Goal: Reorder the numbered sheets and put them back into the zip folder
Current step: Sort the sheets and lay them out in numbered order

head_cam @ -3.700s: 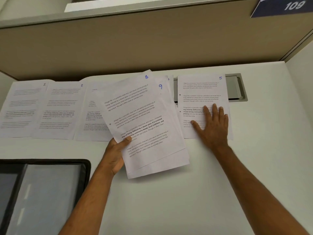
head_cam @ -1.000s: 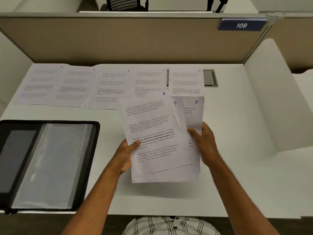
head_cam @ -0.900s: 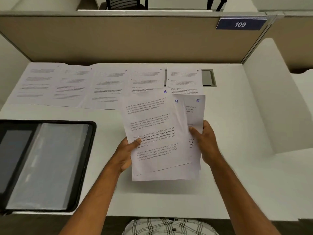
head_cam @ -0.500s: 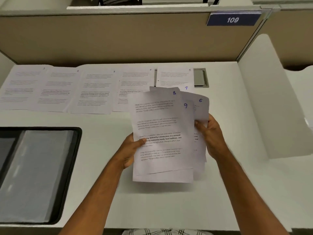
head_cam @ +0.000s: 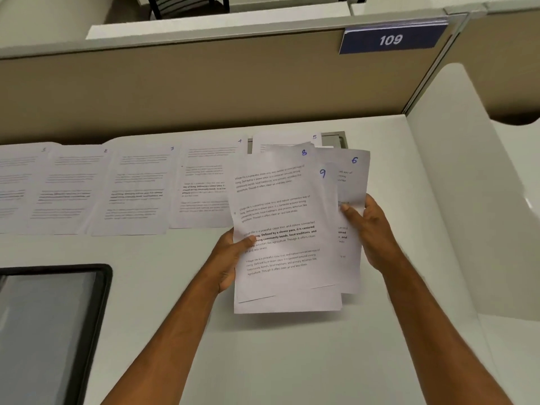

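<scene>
Both hands are up over the white desk (head_cam: pixel 292 361), sharing a fanned bundle of white printed sheets held above it. The left hand (head_cam: pixel 226 258) grips the bundle's left edge, thumb pressed on the front of the top white sheet marked 8 (head_cam: pixel 280 229), the other fingers hidden behind the paper. Just behind and to the right, the white sheet marked 9 (head_cam: pixel 325 182) peeks out, only its right strip showing. Further right again, the white sheet marked 6 (head_cam: pixel 352 176) fans out of the bundle, and the right hand (head_cam: pixel 371 229) pinches its right edge, thumb on the front face, fingers curled round behind. So the bundle sits between the two hands, touching both.

Along the far side of the desk, against the tan partition wall (head_cam: pixel 204 92), lies a row of white sheets lying flat (head_cam: pixel 87 188), numbered 1 to 5 from left to right, edges overlapping; the held bundle covers much of sheet 5 from view. A grey cable hatch (head_cam: pixel 336 140) shows at the far edge just beyond sheet 5.

At near left, well apart from both hands, the black zip folder (head_cam: pixel 99 302) lies open on the desk, its clear plastic sleeve facing up. A blue sign reading 109 (head_cam: pixel 391 39) hangs on the partition at far right.
</scene>
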### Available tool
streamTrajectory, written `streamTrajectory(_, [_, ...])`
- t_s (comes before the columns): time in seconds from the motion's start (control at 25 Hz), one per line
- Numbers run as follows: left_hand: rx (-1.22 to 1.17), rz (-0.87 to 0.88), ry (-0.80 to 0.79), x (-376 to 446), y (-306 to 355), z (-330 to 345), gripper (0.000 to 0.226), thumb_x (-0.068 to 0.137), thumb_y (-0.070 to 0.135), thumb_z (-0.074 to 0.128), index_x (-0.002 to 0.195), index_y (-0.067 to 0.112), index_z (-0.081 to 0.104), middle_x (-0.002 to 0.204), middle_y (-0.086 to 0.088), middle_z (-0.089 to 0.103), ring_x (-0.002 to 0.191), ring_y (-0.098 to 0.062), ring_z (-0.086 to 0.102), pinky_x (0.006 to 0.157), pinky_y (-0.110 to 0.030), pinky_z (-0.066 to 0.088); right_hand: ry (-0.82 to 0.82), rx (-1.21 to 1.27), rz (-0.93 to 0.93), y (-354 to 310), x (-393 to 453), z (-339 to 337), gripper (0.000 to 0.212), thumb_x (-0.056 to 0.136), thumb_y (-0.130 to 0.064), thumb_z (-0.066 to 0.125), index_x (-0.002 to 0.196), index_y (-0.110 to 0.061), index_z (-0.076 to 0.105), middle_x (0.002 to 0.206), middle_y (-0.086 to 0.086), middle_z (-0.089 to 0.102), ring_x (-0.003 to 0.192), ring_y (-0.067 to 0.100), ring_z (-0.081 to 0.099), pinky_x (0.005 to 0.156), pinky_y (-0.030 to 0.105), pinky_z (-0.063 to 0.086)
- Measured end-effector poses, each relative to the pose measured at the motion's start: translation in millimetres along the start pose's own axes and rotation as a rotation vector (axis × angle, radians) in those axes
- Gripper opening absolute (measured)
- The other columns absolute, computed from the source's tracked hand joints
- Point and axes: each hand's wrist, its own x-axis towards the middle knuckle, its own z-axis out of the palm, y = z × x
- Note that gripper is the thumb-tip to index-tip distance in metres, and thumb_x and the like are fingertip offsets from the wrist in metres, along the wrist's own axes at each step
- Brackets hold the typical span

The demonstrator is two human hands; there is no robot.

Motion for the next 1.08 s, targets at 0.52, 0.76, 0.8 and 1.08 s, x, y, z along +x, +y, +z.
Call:
streamTrajectory(0.52, [-0.001,0.034,0.167,79,18,-3,0.029,0.099,0.001,0.059,0.122,0.017,0.066,0.116,-0.003,0.076,0.105,-0.02,0.073,0.088,-0.037,0.058,0.424,-0.464,-0.055,1,116,-95,0.032,0.096,-0.032,0.073,0.122,-0.018,0.061,0.113,-0.002,0.069,0.107,0.029,0.069,0.083,0.031,0.048])
streamTrajectory(0.76, [-0.014,0.035,0.186,89,8,-14,0.026,0.099,0.001,0.059,0.119,0.016,0.067,0.117,-0.006,0.076,0.107,-0.022,0.073,0.093,-0.04,0.055,0.589,-0.974,-0.255,19,118,-102,0.063,0.098,-0.035,0.068,0.152,-0.015,0.042,0.144,0.014,0.054,0.126,0.039,0.052,0.102,0.052,0.047])
streamTrajectory(0.8, [-0.018,0.036,0.186,89,7,-16,0.027,0.099,0.001,0.058,0.12,0.015,0.067,0.117,-0.007,0.075,0.108,-0.022,0.072,0.092,-0.039,0.055,0.587,-1.015,-0.322,27,111,-91,0.061,0.098,-0.037,0.065,0.15,-0.013,0.045,0.145,0.016,0.052,0.127,0.04,0.05,0.103,0.053,0.045])
streamTrajectory(1.08, [-0.033,0.04,0.179,89,4,-21,0.031,0.099,0.001,0.059,0.125,0.016,0.064,0.119,-0.007,0.075,0.108,-0.023,0.072,0.09,-0.039,0.059,0.252,-1.322,-0.192,84,86,-49,0.088,0.093,-0.077,0.037,0.161,-0.021,0.036,0.17,0.011,0.029,0.157,0.038,0.023,0.125,0.06,0.015])
